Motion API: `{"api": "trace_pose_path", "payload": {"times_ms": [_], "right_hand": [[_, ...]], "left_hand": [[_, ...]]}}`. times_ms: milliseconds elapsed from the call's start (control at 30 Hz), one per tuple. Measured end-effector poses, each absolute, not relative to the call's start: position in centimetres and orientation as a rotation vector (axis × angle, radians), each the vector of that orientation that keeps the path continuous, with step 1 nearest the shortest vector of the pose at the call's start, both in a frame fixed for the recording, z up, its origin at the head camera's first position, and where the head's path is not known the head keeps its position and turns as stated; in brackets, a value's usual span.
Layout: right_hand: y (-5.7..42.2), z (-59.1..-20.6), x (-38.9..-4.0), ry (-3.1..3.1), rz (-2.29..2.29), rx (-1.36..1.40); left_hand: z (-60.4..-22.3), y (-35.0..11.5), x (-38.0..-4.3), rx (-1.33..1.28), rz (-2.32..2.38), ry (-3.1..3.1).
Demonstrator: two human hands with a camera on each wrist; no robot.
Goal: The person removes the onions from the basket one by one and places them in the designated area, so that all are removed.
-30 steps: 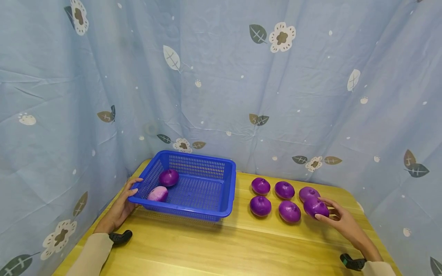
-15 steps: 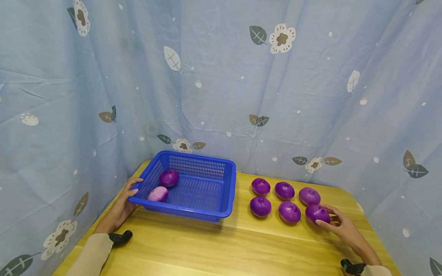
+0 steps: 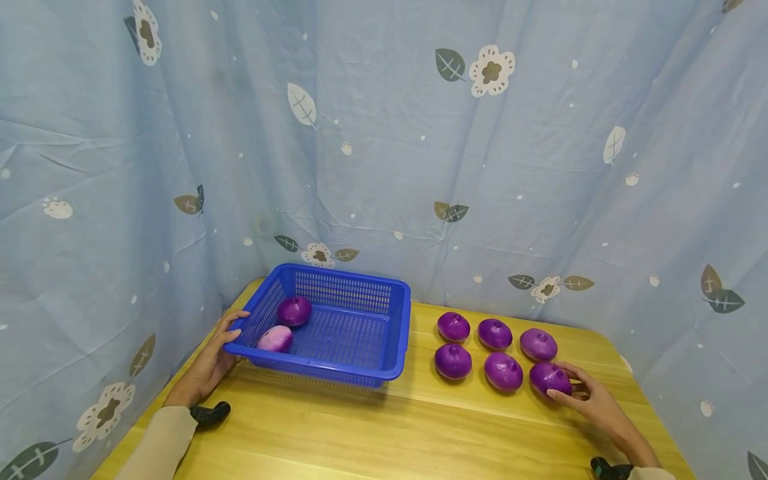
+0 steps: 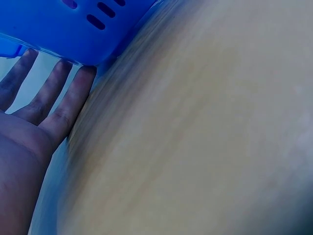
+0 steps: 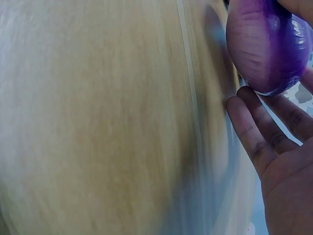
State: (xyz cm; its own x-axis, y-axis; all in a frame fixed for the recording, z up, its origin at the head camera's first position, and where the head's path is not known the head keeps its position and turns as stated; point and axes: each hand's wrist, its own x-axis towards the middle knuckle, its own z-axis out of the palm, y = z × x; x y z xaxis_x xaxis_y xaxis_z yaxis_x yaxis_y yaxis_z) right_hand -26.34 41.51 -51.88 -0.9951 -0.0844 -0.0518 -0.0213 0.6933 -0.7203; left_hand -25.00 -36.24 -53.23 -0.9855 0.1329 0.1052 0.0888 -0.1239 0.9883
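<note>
My right hand [image 3: 591,398] holds a purple onion [image 3: 549,379] between thumb and fingers, at the right end of the front row on the table. In the right wrist view the held onion [image 5: 266,49] fills the upper right corner, with the lower fingers stretched out beneath it. My left hand [image 3: 211,360] grips the left rim of a blue plastic basket [image 3: 324,368]. Its thumb and a finger lie over the rim, while in the left wrist view other fingertips touch the outer wall [image 4: 73,39]. Inside the basket, on the left, lie a dark purple onion [image 3: 294,311] and a paler pink onion [image 3: 275,339].
Several more purple onions stand right of the basket in two rows, among them a back-right onion [image 3: 538,345] and a front-middle onion [image 3: 503,372]. The wooden table [image 3: 372,433] ends at a blue patterned curtain [image 3: 384,167] behind and on both sides.
My right hand has lowered the onion slightly toward me, so it no longer overlaps the onion behind it. The left hand and the basket have stayed in place.
</note>
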Motion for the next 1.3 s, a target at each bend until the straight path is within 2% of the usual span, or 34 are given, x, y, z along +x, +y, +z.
{"api": "trace_pose_path", "payload": {"times_ms": [500,900,1300], "right_hand": [[41.6,-51.6,-26.1,2.770,-1.213,-0.111],[40.9,-48.5,-26.9,2.896,-1.214,-0.341],[37.4,-45.3,-29.3,2.957,-1.221,-0.539]], "left_hand": [[-53.2,-36.4,-24.7,0.267,2.316,2.062],[-53.2,-36.5,-24.6,0.264,2.317,2.061],[-53.3,-36.4,-25.0,0.293,2.313,2.055]]}}
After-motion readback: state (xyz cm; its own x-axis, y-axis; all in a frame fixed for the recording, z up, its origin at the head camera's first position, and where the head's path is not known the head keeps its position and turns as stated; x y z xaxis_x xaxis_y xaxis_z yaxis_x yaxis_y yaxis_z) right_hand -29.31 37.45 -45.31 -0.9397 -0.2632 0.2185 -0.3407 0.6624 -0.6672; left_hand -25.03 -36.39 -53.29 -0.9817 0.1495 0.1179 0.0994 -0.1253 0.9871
